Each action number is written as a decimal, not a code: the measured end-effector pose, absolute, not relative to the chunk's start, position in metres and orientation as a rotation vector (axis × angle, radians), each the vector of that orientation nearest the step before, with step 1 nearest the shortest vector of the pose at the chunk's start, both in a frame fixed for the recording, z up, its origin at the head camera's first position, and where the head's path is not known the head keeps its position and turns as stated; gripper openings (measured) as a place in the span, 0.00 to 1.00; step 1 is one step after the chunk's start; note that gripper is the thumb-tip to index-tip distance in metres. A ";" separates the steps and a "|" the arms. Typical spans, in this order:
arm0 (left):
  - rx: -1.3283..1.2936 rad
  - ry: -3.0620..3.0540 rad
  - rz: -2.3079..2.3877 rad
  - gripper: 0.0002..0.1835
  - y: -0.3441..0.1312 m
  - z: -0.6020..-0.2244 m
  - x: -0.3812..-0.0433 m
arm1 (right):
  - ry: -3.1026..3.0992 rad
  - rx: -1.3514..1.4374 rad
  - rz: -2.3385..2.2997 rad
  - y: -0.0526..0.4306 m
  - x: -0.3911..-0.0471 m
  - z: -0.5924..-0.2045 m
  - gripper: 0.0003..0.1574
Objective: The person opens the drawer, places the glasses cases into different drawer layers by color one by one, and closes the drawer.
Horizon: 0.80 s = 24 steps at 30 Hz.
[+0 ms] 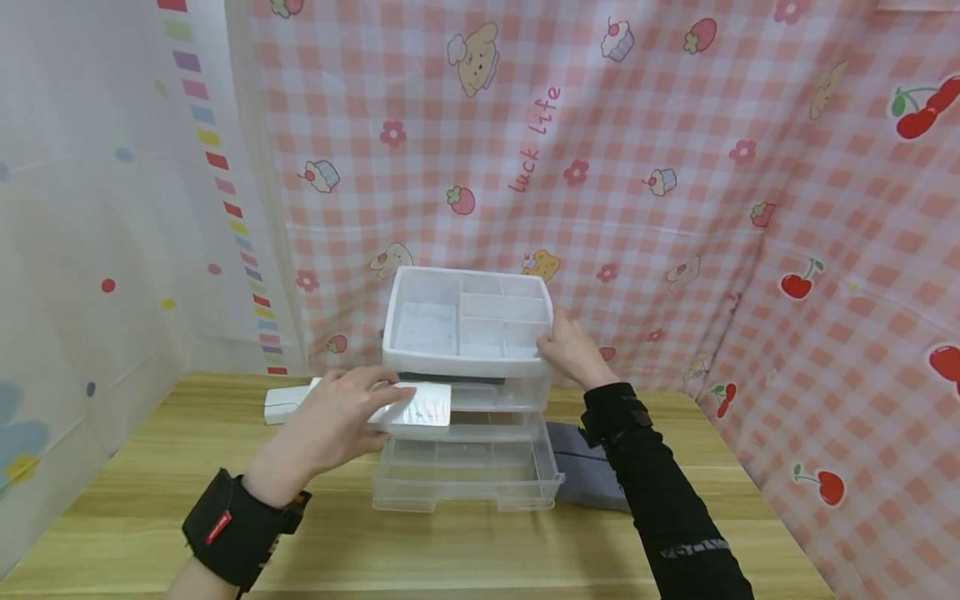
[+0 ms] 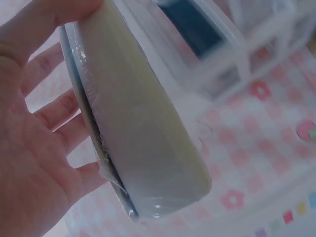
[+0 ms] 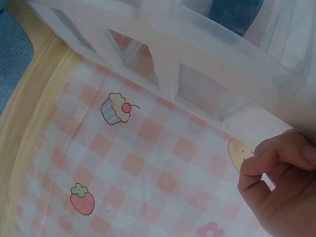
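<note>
A wrapped white pad of paper, thick and pale with a dark backing, is pinched in my left hand, in front of the drawer organizer's left side. Clear film shines on the pad in the left wrist view. The white plastic organizer has a compartmented top tray and translucent drawers. Its bottom drawer is pulled forward. My right hand grips the tray's right rim with curled fingers. In the right wrist view that hand appears at the organizer's corner.
A white item with a dark line lies left of the organizer, partly behind my left hand. Grey folded fabric rests on the right, partly hidden by my right sleeve. A dark flat object shows inside an upper drawer. Checked cloth hangs behind.
</note>
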<state>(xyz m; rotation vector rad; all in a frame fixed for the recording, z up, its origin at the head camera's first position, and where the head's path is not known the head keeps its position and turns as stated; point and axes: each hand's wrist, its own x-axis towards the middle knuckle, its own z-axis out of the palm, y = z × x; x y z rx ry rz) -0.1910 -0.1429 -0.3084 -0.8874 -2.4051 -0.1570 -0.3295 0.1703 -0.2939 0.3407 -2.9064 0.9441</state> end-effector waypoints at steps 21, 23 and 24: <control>-0.938 -2.472 0.054 0.24 -0.052 -0.347 -0.211 | -2.898 0.338 0.927 0.170 -0.330 -0.295 0.36; -0.948 -2.490 0.056 0.23 -0.050 -0.353 -0.214 | -2.897 0.342 0.924 0.170 -0.330 -0.295 0.36; -0.954 -2.497 0.053 0.22 -0.050 -0.356 -0.215 | -2.897 0.343 0.928 0.170 -0.330 -0.294 0.37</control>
